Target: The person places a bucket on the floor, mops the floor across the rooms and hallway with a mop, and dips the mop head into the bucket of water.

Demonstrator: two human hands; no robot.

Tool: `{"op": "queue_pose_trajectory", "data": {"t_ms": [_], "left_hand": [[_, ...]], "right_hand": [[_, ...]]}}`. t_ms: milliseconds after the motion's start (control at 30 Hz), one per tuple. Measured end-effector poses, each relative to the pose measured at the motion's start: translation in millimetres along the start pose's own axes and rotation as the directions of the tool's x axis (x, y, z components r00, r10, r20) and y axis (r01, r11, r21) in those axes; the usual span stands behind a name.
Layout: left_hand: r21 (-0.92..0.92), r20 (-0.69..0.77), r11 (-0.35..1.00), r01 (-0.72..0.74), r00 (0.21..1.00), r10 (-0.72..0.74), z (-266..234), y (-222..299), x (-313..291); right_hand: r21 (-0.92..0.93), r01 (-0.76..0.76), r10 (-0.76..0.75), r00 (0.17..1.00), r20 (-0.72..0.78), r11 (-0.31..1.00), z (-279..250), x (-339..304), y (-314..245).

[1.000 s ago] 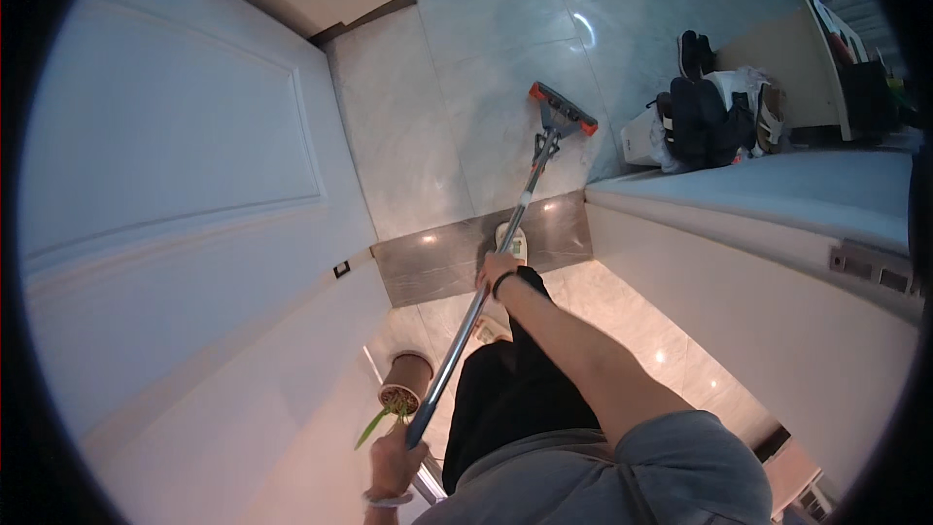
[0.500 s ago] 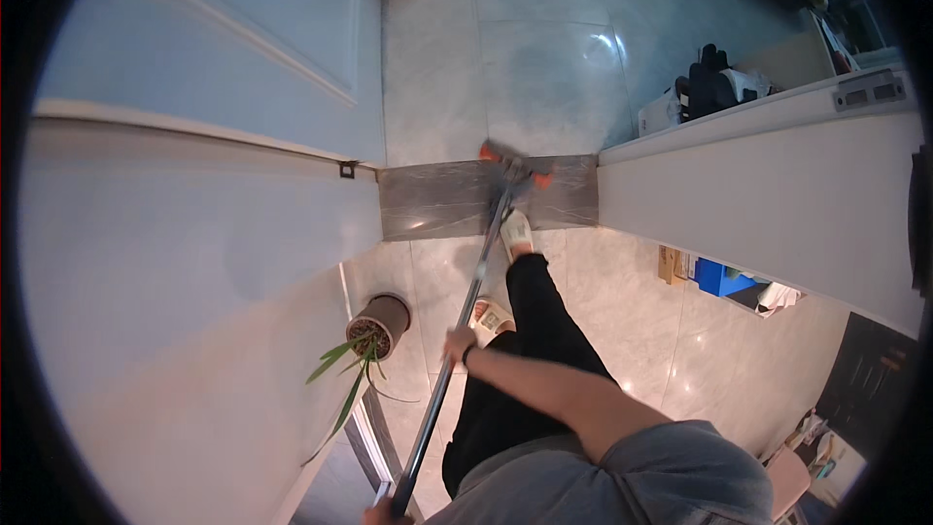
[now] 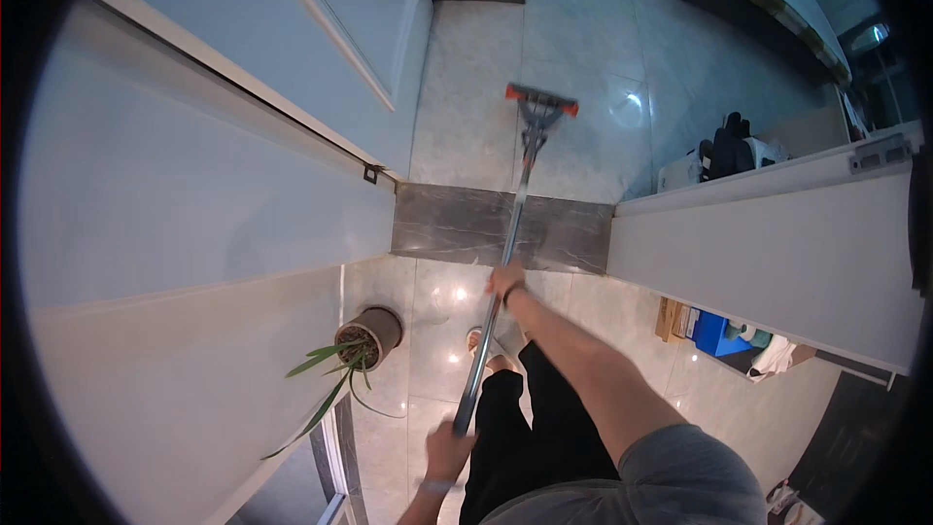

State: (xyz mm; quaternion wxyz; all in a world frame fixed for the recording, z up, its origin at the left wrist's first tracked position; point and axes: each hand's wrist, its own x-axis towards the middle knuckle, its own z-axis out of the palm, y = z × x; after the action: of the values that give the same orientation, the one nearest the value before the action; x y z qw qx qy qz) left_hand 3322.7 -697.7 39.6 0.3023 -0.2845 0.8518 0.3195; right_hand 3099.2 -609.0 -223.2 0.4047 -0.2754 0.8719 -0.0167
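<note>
A long-handled mop with a grey metal pole slants away from me. Its wide grey head, orange at both ends, lies on the pale tiles past the dark stone threshold. My right hand, a dark band at the wrist, is wrapped round the middle of the pole. Lower down, my left hand grips the dark end of the handle, slightly blurred. My slippered feet, partly hidden by the pole and my right arm, are on the near side of the threshold.
A potted plant with long leaves stands by the left wall. White door panels flank the doorway at left, and a white partition at right. Black and white items sit beyond it; a blue box is on this side.
The mop head has slid forward off the threshold onto the tiles beyond. Both hands have moved forward and rightward with the pole. The foot at the threshold has come back.
</note>
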Motion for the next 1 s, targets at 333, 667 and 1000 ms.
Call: {"op": "queue_pose_trajectory", "data": {"t_ms": [333, 667, 1000], "left_hand": [[-0.083, 0.133, 0.994, 0.066, 0.99, -0.055, -19, 41, -16], [-0.399, 0.184, 0.702, 0.59, 0.801, -0.569, 4, -3, -232], [-0.459, 0.003, 0.79, 0.406, 0.89, -0.456, 59, -47, -181]], "right_hand": [[0.879, -0.31, -0.035, 0.947, 0.32, -0.362, -11, -40, 29], [0.493, -0.764, -0.057, 0.563, 0.824, -0.416, 103, -247, -149], [0.898, -0.42, 0.221, 0.87, 0.44, -0.133, 56, -81, -119]]}}
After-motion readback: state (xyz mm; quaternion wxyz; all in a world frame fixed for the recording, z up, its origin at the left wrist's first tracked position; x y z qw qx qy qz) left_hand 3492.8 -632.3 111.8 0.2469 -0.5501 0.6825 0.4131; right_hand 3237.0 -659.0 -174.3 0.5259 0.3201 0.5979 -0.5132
